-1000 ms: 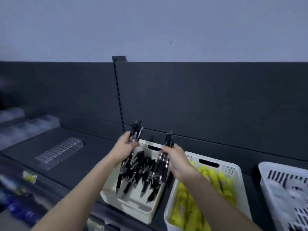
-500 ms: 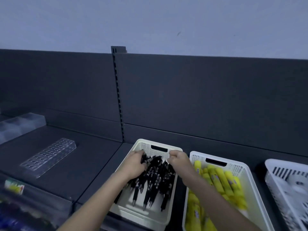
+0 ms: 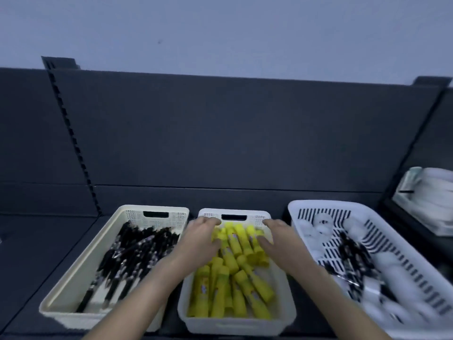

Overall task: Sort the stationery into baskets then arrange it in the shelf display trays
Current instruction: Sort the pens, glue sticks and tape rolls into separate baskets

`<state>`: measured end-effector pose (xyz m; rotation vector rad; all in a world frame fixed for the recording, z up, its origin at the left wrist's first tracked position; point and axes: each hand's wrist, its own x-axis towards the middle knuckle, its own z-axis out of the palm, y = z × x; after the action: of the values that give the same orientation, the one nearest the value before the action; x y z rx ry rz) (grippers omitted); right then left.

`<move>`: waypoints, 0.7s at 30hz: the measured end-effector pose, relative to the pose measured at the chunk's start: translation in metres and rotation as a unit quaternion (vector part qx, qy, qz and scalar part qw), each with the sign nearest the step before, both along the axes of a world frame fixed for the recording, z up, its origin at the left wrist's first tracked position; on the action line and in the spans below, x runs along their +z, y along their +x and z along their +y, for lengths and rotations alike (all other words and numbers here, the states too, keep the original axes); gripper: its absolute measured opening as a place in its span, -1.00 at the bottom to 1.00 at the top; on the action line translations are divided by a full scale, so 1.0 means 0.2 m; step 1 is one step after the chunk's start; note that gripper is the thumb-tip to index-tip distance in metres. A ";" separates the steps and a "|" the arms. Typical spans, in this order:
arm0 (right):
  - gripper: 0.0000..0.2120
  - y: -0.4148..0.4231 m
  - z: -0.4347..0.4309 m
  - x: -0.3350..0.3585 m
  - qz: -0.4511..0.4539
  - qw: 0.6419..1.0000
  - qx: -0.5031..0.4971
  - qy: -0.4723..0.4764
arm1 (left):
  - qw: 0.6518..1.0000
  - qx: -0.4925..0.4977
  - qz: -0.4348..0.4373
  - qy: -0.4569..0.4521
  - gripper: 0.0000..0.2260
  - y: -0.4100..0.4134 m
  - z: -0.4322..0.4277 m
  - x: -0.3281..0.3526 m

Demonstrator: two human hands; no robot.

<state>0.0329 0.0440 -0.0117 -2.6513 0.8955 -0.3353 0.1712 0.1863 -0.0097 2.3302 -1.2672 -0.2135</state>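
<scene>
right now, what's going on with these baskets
A person is working through stationery on a dark shelf. The left hand and right hand reach into the middle basket, one on either side of a bunch of yellow sticks; blur hides whether the fingers have closed on them. The cream basket to the left holds black pens. The slotted white basket to the right holds a mixed pile.

Head camera, close above middle basket (image 3: 235, 325), facing forward-down.
</scene>
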 end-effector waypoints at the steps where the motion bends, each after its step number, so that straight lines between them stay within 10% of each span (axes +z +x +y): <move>1: -0.59 -0.07 -0.05 0.00 -0.003 1.000 -0.008 0.001 | 1.000 -0.010 0.002 0.000 -0.58 -0.06 -0.06 0.00; 13: -0.74 -0.93 -0.72 -0.05 0.087 0.993 -0.078 0.033 | 0.995 -0.094 0.012 0.031 -0.67 -0.81 -0.76 -0.04; 21: -0.79 -1.04 -0.92 -0.10 0.120 0.991 -0.025 0.055 | 0.963 -0.060 -0.077 0.251 -0.74 -0.96 -1.00 -0.15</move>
<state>-0.1760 -0.1391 -0.0309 -2.6061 1.0218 0.0240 -0.0210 -0.0144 -0.0399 2.7356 -1.5825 -0.4465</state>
